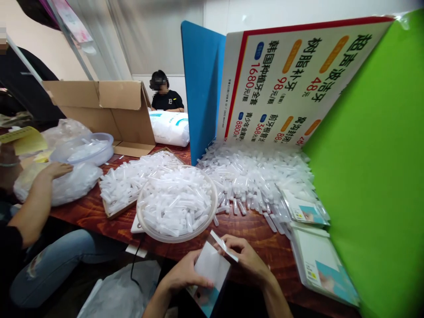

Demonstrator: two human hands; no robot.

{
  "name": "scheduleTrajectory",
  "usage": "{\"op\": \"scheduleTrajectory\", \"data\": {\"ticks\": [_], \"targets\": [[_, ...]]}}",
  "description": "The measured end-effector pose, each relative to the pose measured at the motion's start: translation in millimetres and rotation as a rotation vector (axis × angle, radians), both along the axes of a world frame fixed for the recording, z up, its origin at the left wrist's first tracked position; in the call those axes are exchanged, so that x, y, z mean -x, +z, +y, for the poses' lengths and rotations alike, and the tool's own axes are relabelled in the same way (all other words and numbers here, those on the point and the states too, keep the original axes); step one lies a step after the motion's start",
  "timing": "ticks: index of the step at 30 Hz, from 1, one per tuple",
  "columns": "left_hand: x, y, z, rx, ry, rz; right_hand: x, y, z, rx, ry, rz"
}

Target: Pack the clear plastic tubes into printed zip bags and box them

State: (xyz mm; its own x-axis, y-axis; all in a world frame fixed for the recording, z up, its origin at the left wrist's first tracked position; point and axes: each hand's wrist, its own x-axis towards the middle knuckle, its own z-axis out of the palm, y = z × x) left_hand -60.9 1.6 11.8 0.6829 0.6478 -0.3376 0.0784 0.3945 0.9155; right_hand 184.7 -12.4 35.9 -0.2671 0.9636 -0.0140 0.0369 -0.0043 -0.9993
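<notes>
My left hand (185, 274) is closed around the side of a white-and-teal packaging bag (212, 265), thumb across its front. The bag is tilted over the table's front edge. At its top my right hand (243, 254) pinches the white flap strip (222, 245); some of its fingers are hidden behind the strip. Just beyond my hands stands a round tub (141, 221) heaped with small translucent white plastic tubes (179, 198). Two stacks of flat bags with similar white-and-teal print, a nearer stack (327, 265) and a farther stack (303, 205), lie to the right.
Loose tubes (251, 172) are piled against a printed board (265, 88), between a blue panel (203, 88) and a green panel (371, 154). A tray of tubes (132, 176), a cardboard box (115, 115) and a co-worker's arm (39, 190) are on the left. Another person sits behind.
</notes>
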Motion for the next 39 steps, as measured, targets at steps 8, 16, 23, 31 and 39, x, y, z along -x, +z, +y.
{"op": "scheduleTrajectory", "data": {"ticks": [8, 16, 23, 31, 39], "targets": [[14, -16.3, -22, 0.031, 0.243, -0.038, 38, 71.0, 83, -0.414, 0.032, -0.839], [6, -17.0, -20, -0.066, 0.353, 0.069, 77, 58.9, 116, -0.381, 0.209, -0.951], [7, -13.1, -24, -0.020, 0.289, 0.010, 21, 57.2, 66, -0.374, -0.216, -0.413], [-2, -9.6, -2, -0.039, -0.031, 0.058, -18, 5.2, 5, -0.014, -0.385, 0.085], [-24, 3.0, -2, -0.002, -0.060, 0.047, 13, -30.5, -16, 0.066, -0.433, 0.252]]}}
